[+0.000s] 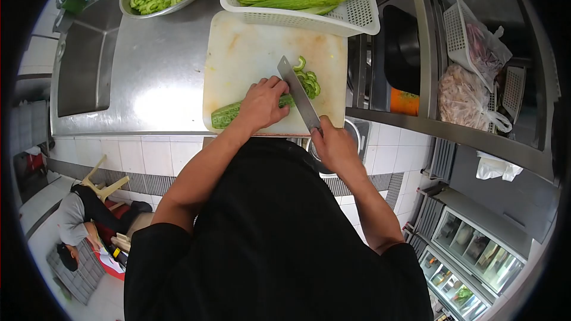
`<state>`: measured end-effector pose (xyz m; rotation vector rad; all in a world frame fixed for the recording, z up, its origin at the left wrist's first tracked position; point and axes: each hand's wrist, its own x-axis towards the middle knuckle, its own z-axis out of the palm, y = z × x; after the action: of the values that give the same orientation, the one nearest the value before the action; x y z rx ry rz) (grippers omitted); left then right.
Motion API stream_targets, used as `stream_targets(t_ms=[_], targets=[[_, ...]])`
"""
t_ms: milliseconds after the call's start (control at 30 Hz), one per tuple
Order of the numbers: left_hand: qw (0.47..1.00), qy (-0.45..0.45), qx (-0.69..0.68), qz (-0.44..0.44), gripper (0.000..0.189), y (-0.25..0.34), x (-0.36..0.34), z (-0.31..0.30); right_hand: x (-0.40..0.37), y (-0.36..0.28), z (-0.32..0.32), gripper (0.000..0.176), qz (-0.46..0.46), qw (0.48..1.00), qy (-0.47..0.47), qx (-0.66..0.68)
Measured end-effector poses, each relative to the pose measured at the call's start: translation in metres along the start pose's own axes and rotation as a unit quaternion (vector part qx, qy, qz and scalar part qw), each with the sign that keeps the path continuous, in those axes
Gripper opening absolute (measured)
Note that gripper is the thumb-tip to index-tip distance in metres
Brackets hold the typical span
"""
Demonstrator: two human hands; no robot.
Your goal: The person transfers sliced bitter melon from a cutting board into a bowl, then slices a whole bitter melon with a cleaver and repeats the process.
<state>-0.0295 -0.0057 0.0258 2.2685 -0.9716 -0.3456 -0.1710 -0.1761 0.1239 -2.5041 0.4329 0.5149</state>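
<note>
My right hand is wrapped round the handle of a cleaver, whose blade slants up and left across a white cutting board. With curled fingers my left hand presses down on a long green bitter gourd, knuckles close to the blade. The gourd lies along the board's near edge and is partly hidden under that hand. On the blade's right side rest several cut crescent slices.
A white basket of halved gourds stands behind the board. Left of it is a metal bowl of slices. A sink is at the left, bagged food on a right shelf. A seated person is at lower left.
</note>
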Motion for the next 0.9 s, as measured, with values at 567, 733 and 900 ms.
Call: stream_targets(t_ms=[567, 733, 900], targets=[[1.000, -0.014, 0.019, 0.009, 0.040, 0.000, -0.008, -0.008, -0.011, 0.007, 0.004, 0.023, -0.032, 0.999, 0.024, 0.005], [0.999, -0.015, 0.028, 0.016, 0.040, -0.003, -0.007, -0.005, 0.051, 0.002, 0.049, 0.022, -0.056, 0.996, 0.076, -0.002], [1.000, -0.004, 0.025, 0.010, 0.040, -0.004, -0.007, -0.003, 0.073, -0.008, 0.028, 0.024, -0.100, 0.989, 0.104, 0.016]])
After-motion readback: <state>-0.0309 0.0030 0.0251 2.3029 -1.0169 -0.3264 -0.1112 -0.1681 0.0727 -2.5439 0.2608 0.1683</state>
